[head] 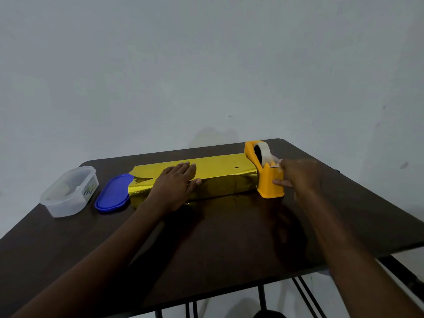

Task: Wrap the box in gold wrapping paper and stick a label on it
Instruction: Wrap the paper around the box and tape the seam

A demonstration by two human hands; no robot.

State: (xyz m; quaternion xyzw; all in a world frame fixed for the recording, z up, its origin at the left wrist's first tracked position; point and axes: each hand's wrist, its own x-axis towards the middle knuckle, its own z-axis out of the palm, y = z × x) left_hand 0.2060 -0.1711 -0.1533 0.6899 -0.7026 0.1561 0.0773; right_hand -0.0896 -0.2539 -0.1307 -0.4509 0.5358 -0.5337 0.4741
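A long box covered in gold wrapping paper (220, 173) lies across the middle of the dark table (218, 237). My left hand (175, 185) rests flat on top of it, fingers together, pressing the paper down near its left half. At the box's right end stands an orange tape dispenser (267, 180) with a roll of pale tape (263, 150). My right hand (298, 176) is at the dispenser's front, thumb against its base and fingers at the cutter; it is blurred, and I cannot tell whether it pinches the tape end.
A clear plastic container (68, 191) with small items inside sits at the table's left. Its blue lid (113, 193) lies between it and the box. A plain wall stands behind. The table's near and right edges drop off to metal legs.
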